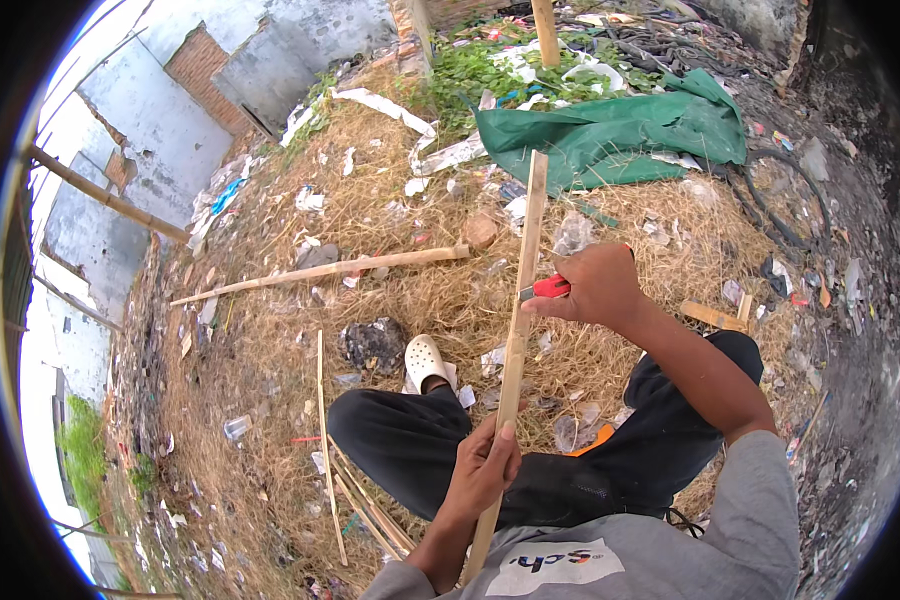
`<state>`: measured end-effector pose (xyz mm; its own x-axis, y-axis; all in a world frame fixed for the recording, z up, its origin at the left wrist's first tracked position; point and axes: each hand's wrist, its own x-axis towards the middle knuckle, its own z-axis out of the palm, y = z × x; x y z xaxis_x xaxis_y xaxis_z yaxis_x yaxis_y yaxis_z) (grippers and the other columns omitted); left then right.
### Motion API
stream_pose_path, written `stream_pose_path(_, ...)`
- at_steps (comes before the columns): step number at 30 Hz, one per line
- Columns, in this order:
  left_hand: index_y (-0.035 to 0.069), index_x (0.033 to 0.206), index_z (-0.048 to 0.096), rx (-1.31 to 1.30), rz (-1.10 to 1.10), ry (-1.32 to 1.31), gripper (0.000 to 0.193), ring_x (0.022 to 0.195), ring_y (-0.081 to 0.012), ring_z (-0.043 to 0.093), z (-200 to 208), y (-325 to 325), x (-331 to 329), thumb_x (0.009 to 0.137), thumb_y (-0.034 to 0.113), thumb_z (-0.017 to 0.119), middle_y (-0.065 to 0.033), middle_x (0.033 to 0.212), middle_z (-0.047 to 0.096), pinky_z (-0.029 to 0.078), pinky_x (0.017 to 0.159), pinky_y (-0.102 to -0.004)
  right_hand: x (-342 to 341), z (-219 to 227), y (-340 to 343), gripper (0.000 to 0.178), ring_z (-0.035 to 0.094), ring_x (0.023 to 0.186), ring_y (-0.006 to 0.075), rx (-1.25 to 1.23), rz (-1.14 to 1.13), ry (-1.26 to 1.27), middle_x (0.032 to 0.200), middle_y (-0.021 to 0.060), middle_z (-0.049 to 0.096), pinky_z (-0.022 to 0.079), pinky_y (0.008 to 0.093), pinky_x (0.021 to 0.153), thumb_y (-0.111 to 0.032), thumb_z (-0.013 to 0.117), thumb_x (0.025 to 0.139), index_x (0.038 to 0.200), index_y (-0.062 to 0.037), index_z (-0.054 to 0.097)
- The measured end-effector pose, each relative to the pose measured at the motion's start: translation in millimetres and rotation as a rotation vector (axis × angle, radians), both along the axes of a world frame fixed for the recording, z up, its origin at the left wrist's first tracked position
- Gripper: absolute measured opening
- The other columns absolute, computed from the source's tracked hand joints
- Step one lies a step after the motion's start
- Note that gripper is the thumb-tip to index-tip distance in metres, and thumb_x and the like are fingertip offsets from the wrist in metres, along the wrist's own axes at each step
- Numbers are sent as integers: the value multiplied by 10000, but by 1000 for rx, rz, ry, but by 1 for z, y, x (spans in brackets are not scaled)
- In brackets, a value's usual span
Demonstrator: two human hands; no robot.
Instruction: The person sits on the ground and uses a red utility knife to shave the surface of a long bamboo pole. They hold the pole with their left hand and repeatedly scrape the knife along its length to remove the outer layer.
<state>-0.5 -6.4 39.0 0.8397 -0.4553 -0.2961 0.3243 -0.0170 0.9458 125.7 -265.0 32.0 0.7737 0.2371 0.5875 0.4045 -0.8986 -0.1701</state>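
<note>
Left hand (482,468) is wrapped around the lower part of a long bamboo strip (522,300), holding it upright. Right hand (595,285) grips a red-handled knife (548,288), blade against the strip's edge.

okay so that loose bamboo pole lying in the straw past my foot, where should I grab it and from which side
Probably near the middle of the bamboo pole, coming down from above. It lies flat and bare on the straw, so a mid-length grip should balance it. Both hands are busy: the left hand holds the bamboo strip, and the right hand holds a red-handled knife.
</note>
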Motion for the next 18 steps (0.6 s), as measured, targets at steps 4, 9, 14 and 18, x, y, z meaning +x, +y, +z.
stream_pose_path(4, -5, 1371, 459, 5, -25, -2, 422, 456, -25, 382, -3, 1, -5, 1044, 259, 412, 31, 556, 444, 309, 430, -184, 7, 5, -12, 686, 500, 386, 263, 8, -92, -12, 419, 71, 441, 375, 382, 388, -751, 628, 700, 492, -103, 534)
stream_pose_path(9, -15, 1376, 455, 14, 23, 17, 434, 462, -22, 387, -2, 2, -6, 1042, 260, 420, 33, 557, 446, 310, 438, -183, -21, 3, 13, 687, 491, 379, 262, 50, 44, 69, 416, 71, 433, 369, 382, 385, -754, 624, 701, 494, -103, 540)
stream_pose_path(14, 28, 1382, 469, 45, 3, 13, 413, 495, -23, 388, -4, -1, -13, 1040, 258, 436, 42, 579, 430, 317, 462, -191, 2, -1, -12, 701, 503, 369, 250, -27, -58, -9, 409, 69, 456, 380, 373, 391, -774, 600, 706, 497, -105, 576)
stream_pose_path(18, 44, 1380, 481, 41, -21, 18, 402, 518, -23, 391, -1, 0, -17, 1040, 255, 444, 47, 595, 419, 323, 482, -192, 7, 5, -18, 711, 540, 400, 254, -76, -129, 34, 433, 80, 500, 410, 379, 414, -777, 583, 723, 526, -94, 615)
